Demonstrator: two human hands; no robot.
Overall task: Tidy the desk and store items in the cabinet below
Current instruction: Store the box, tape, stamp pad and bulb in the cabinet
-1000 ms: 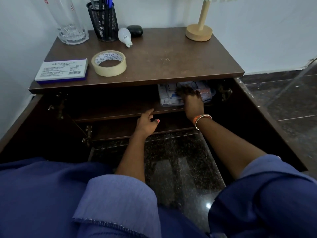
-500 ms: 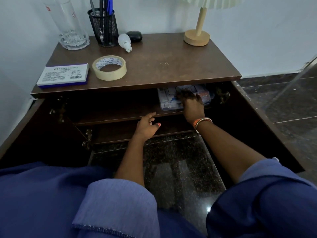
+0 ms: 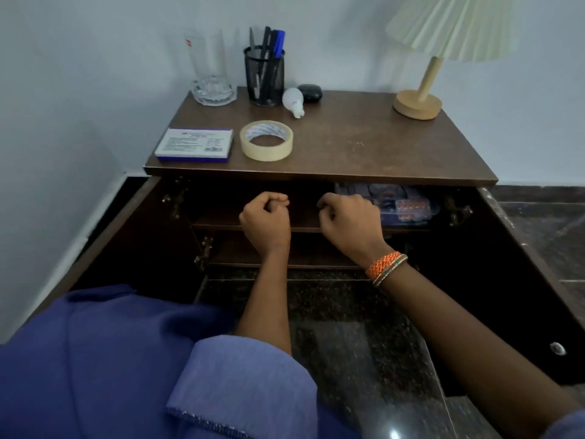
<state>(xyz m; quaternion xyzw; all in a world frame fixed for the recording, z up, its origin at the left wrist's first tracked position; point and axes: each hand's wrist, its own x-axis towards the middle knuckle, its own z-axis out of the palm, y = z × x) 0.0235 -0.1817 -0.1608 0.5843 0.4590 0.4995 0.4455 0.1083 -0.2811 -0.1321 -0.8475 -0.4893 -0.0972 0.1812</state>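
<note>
Crowding the bench: glass vase, mesh pen holder, white bulb, black case, lamp, tape roll, flat box. Below, cabinet doors wide open — clear packet of pill strips lying flat on the upper shelf at right, long axis left-to-right, partly hidden behind the right hand. Both right and left hand curled into fists, gripping nothing — 2 bangles at the right wrist.

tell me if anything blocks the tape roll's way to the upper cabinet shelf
Nothing visible does. The tape roll lies near the desk's front edge, both doors are open, and the upper shelf is bare left of the clear box.
</note>
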